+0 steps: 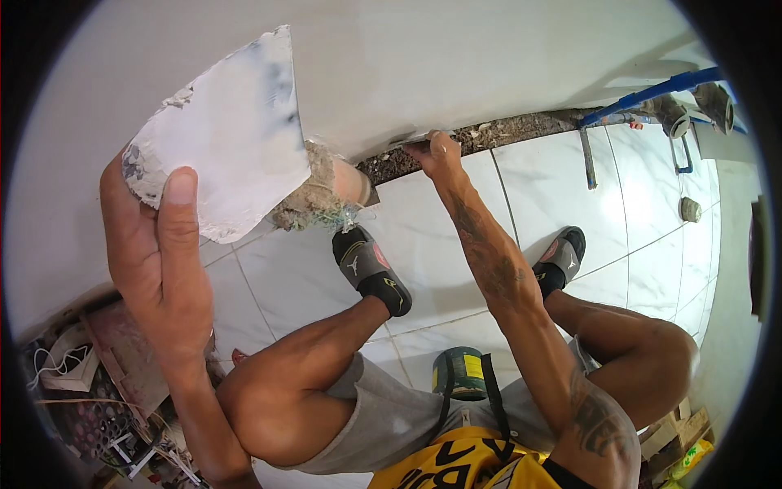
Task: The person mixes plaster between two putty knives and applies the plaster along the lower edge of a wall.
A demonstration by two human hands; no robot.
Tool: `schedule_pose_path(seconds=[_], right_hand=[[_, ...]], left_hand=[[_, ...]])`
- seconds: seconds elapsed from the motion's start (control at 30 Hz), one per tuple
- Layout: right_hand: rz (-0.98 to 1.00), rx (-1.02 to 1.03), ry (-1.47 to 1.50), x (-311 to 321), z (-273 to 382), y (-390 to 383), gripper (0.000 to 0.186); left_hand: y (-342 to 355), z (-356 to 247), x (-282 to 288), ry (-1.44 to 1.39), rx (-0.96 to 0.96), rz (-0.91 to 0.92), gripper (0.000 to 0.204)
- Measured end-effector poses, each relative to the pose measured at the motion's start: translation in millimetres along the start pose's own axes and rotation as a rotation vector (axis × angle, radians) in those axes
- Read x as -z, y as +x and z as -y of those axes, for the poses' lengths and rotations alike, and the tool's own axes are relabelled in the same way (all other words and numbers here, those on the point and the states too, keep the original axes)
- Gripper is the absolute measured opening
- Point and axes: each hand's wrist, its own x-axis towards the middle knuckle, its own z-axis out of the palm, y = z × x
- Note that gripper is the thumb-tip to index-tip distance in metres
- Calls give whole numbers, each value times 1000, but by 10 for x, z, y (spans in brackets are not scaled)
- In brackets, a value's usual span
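Gripped in my left hand [163,253] is a white board scrap [228,114] with rough plaster along its curved edge, raised in front of the wall. Low at the wall's base, my right hand [437,153] is closed on a thin flat tool [414,140], mostly hidden, at a rough dirty gap [509,130] above the white tiles. Between the hands, an orange pipe stub [349,182] sits in crumbly cement [303,204], with tangled greenish fibres beside it.
Blue pipes [652,91] with fittings [674,118] run along the right wall, a small cylindrical piece [690,209] on the tiles below. A green pot [458,373] stands between my legs. Assorted scraps and tools [90,407] lie at lower left; more debris [676,432] lies at lower right.
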Motion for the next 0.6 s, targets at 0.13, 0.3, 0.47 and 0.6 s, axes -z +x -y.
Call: schedule_pose_path(seconds=[0.13,0.3,0.47,0.6], right_hand=[[-448,-390,1293,29,588,44,29],[-572,-437,1227,278,1306,-41,20],[-478,-295,1257,209,1482,-406,14],[-512,-510,1238,-87,1138,-651,16]], left_hand=[[5,3,13,21,-44,-12,43],[23,-55,-19,-42,-31,-16,42],[31,-16,83,-44,-45,-21,41],[30,-3,93,-19,-28,-31,42]])
